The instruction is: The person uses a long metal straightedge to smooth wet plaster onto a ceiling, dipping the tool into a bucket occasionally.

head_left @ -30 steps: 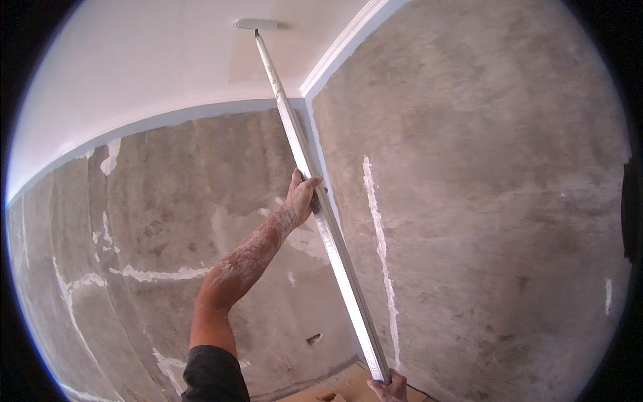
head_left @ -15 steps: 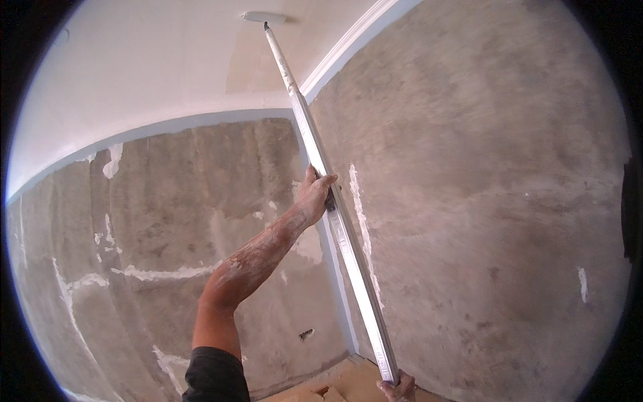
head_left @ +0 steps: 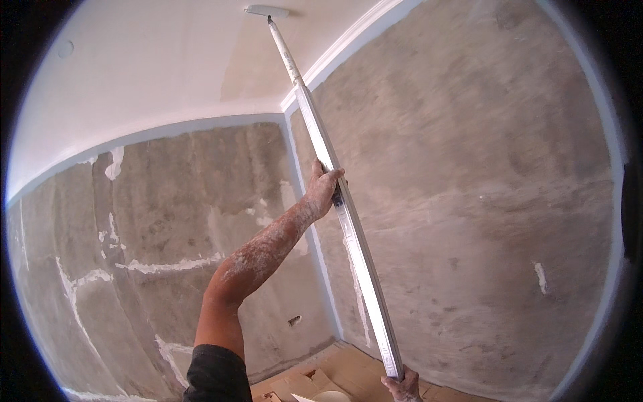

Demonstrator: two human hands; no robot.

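A long silvery metal pole (head_left: 362, 261) slants from the lower right up toward the ceiling. Fixed to its top is a paint-specked white handle (head_left: 286, 57). At the tip a white paint roller (head_left: 268, 11) lies against the ceiling, seen small and edge-on. My left hand (head_left: 325, 185), dusted with white, wraps around the pole about midway, that arm stretched upward. Lower down, my right hand (head_left: 402, 386) closes around the pole's bottom end, partly cut off by the lower picture edge.
Bare grey-brown walls (head_left: 469, 201) with white filler streaks meet in a corner, edged in pale blue. White moulding (head_left: 355, 38) borders the white ceiling (head_left: 154, 67), which has a beige patch. Brown sheeting (head_left: 358, 372) covers the floor; a whitish rounded object (head_left: 331, 396) shows at the bottom.
My view has turned slightly to the right, so the corner sits further left. The roller tip appears a little higher in the picture. Both hands keep their grip on the pole.
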